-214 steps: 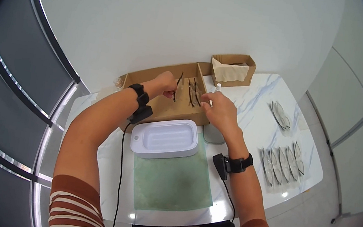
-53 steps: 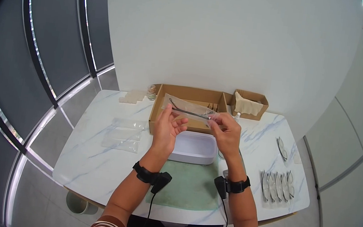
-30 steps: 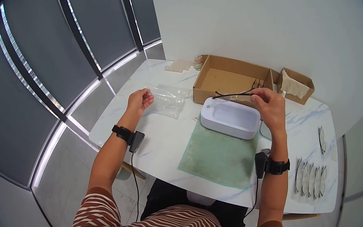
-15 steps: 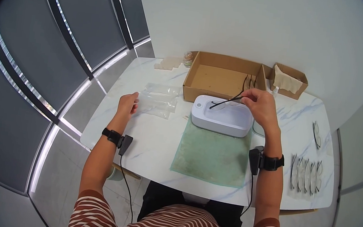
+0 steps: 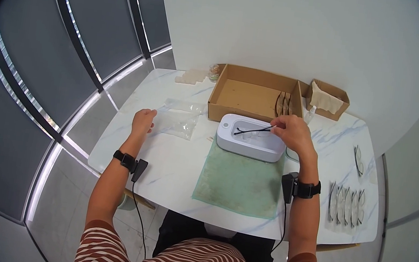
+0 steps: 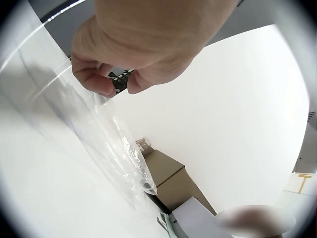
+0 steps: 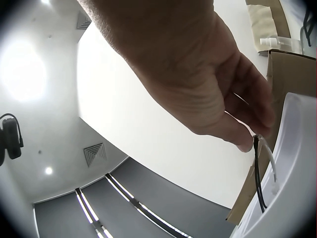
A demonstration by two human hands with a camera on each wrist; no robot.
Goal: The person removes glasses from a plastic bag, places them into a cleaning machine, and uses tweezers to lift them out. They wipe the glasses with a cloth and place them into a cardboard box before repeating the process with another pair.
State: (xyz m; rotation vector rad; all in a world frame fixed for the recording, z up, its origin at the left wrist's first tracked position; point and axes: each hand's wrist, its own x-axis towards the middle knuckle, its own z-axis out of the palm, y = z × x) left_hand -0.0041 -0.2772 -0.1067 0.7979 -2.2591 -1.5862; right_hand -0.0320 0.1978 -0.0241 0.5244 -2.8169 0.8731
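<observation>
In the head view my right hand [image 5: 294, 135] pinches black-framed glasses [image 5: 252, 130] by one end over the basin of the white oblong tub [image 5: 249, 150]. The right wrist view shows the dark folded temples [image 7: 257, 173] hanging from my thumb and fingertips [image 7: 255, 141], down toward the tub's inside [image 7: 292, 134]. Whether the lenses touch the basin cannot be told. My left hand [image 5: 142, 122] is over the table's left part, beside clear plastic bags [image 5: 181, 119]. In the left wrist view its fingers [image 6: 99, 82] are loosely curled, thumb apart, close to a bag [image 6: 116, 153].
A cardboard box [image 5: 249, 96] with several dark glasses stands behind the tub. A smaller box with a cloth [image 5: 325, 99] and a small bottle [image 5: 310, 113] are to its right. Several bagged glasses [image 5: 347, 206] lie at the right; a green mat [image 5: 239, 183] lies in front.
The glasses came out of a clear sleeve and have moved down into the tub's opening with my right hand. My left hand went from the sleeve to the bags at left.
</observation>
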